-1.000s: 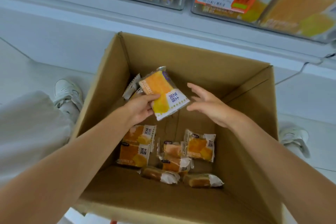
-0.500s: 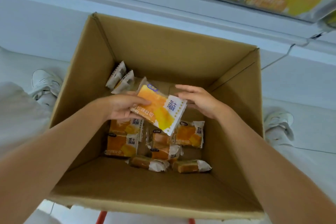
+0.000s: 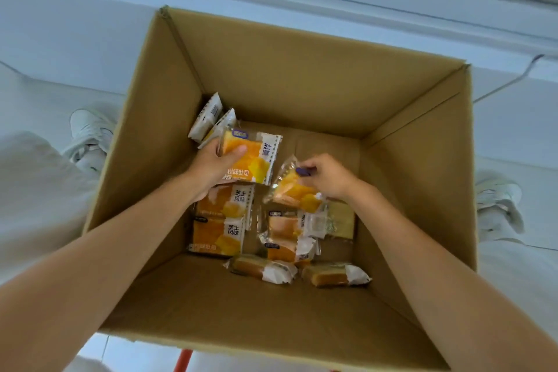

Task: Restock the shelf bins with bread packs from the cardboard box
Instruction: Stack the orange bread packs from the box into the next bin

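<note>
The left hand (image 3: 211,167) grips an orange-and-white plastic bread pack (image 3: 253,157), thumb across its face. The right hand (image 3: 329,178) pinches a second orange bread pack (image 3: 294,190). Both are low inside the brown cardboard box (image 3: 302,84), above loose packs (image 3: 222,235) on its floor.

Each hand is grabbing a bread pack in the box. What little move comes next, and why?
Probably lift both hands up out of the brown cardboard box. The left hand grips one orange-and-white plastic bread pack, and the right hand pinches a second, tilted orange pack, so both hands are full.
</note>
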Demonstrator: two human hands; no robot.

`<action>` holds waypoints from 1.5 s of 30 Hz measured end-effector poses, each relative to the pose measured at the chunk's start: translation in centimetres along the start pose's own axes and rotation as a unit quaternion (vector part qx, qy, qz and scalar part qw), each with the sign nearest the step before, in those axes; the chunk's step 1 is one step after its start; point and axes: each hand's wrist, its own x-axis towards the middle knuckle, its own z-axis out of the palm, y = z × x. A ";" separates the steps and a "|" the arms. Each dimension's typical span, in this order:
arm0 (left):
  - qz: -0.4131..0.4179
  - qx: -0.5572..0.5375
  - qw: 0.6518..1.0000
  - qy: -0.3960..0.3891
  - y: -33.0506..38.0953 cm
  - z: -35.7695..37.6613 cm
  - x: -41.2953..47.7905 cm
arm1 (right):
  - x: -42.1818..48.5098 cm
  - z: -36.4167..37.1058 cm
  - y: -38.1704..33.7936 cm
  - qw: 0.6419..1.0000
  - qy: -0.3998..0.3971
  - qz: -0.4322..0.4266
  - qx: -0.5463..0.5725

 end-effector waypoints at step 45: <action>0.593 0.548 0.482 0.339 37.1 10.1 -4.0 | -6.1 -44.1 -9.7 0.757 0.471 -0.156 0.426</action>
